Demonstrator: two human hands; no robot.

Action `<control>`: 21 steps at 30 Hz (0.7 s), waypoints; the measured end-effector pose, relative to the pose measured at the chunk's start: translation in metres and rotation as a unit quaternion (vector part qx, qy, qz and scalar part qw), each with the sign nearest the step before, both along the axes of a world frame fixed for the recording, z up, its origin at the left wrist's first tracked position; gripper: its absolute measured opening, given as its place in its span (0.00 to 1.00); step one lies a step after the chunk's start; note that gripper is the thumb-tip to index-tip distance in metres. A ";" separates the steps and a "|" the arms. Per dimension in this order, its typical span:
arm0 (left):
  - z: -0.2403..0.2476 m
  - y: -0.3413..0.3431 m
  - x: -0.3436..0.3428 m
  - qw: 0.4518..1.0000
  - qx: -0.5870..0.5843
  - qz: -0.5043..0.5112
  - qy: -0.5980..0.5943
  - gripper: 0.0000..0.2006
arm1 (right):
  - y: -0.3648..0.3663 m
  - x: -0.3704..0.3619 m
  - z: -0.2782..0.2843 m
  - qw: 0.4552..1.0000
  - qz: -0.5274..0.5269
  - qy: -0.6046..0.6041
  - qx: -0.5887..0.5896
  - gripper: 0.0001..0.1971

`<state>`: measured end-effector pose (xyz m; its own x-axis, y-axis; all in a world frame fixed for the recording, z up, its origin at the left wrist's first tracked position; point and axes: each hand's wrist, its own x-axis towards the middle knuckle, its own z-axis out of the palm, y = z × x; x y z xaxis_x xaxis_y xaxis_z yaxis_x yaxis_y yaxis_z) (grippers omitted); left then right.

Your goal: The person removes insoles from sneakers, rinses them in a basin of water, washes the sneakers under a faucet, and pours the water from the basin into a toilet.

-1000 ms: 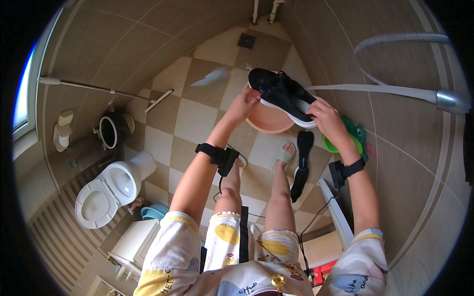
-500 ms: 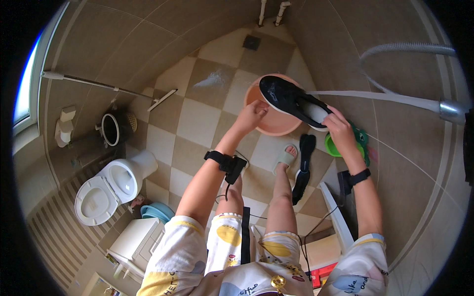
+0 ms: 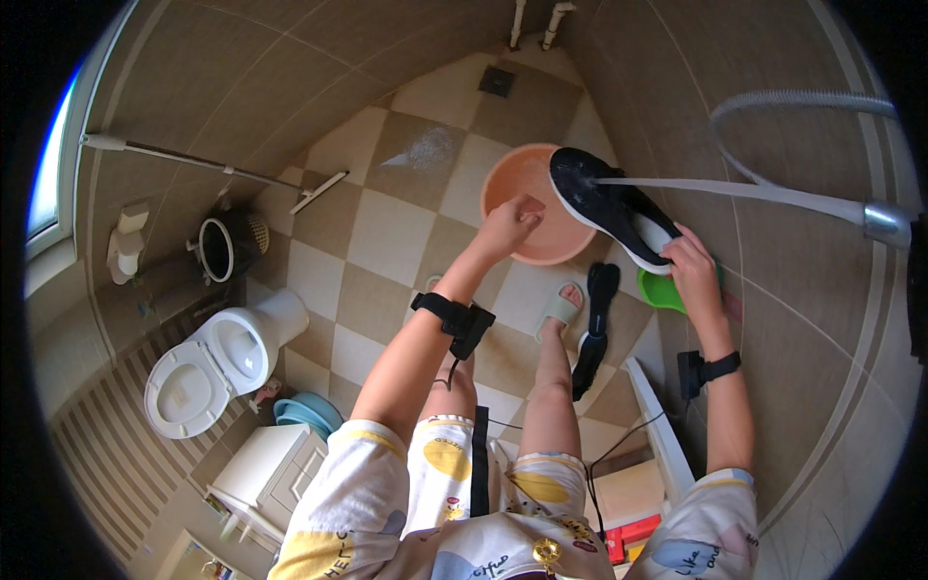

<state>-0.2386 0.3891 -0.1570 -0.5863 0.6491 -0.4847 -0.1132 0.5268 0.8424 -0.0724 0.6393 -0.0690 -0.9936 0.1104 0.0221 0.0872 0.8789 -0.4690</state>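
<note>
My right hand (image 3: pixel 689 259) grips a black slip-on shoe (image 3: pixel 601 188) by its heel. The shoe has a white sole and a pale insole. It is tilted over the right side of a pink-orange basin (image 3: pixel 527 164). From the shower head (image 3: pixel 884 220) a stream of water (image 3: pixel 725 187) runs left onto the shoe's upper. My left hand (image 3: pixel 512 225) hovers above the basin with fingers curled, apart from the shoe; nothing shows in it. A second black shoe (image 3: pixel 601 290) lies on the floor beside my slippered foot (image 3: pixel 561 309).
Partly hidden behind my right hand is a green basin (image 3: pixel 662 290). A toilet (image 3: pixel 242 353), a black bin (image 3: pixel 217 251) and a blue basin (image 3: pixel 307 414) stand left. A long-handled squeegee (image 3: pixel 227 172) leans there. The shower hose (image 3: pixel 735 116) loops along the right wall.
The shoe has moved right, and the water now strikes its upper. My right hand has shifted right and slightly down with it. My left hand is now farther from the shoe.
</note>
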 end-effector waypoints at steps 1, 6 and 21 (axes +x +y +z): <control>0.002 0.003 0.001 1.000 0.008 -0.001 -0.004 0.14 | -0.002 -0.006 0.002 1.000 0.018 0.001 0.002 0.10; 0.036 0.050 0.010 0.995 -0.071 -0.010 0.074 0.24 | -0.012 -0.027 0.000 0.998 0.056 -0.001 -0.014 0.06; 0.052 0.074 -0.017 0.993 0.096 0.073 -0.004 0.12 | -0.028 -0.025 -0.060 0.919 -0.229 0.103 -0.305 0.29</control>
